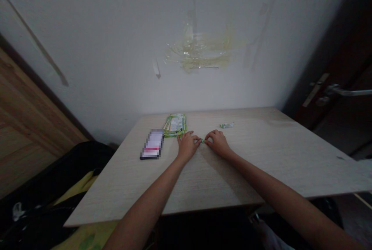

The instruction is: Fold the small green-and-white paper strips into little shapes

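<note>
Between my two hands, just above or on the pale table, is a small green and white piece of wrapper [202, 141], mostly covered by fingertips. My left hand [187, 144] pinches its left end with thumb and forefinger, the other fingers fanned out. At the opposite end, my right hand [218, 142] pinches it with curled fingers. Behind my left hand lies a stack of flat green and white packets [176, 123]. A folded or twisted green and white packet [226, 125] rests beyond my right hand.
A phone [152, 144] with a blurred screen lies on the left of the table [186, 192]. The wall behind carries strips of clear, yellowed tape [200, 54]. A dark door with a metal handle [348, 91] stands at right. Dark and yellow fabric [78, 184] is at lower left.
</note>
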Tool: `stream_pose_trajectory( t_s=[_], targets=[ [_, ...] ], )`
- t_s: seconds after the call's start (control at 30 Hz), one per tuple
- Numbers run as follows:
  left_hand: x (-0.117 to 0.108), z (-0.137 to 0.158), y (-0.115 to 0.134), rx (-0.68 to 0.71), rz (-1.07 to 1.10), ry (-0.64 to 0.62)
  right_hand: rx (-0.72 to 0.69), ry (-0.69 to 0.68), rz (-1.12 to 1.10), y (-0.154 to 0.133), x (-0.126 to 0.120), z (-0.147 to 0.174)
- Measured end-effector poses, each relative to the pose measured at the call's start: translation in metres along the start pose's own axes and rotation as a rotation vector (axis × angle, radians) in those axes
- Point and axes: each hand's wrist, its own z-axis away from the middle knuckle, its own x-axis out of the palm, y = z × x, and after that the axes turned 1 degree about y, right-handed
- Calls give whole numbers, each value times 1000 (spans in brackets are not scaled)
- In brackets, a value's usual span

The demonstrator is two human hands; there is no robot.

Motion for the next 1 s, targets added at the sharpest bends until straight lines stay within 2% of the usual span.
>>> stream_pose_trajectory(
  t_s=[0.43, 0.57, 0.73, 1.0],
  targets=[
    [2, -1, -3, 34, -8, -9, 43, -28, -32, 3, 0, -3],
    [-3, -1, -1, 46, -44, -26, 54, -44, -32, 2, -1, -4],
    [-12, 0, 7, 127, -135, -38, 46, -45, -37, 2, -3, -4],
    [-15, -2, 8, 102, -88, -100, 49, -56, -29, 3, -4, -6]
  ],
)
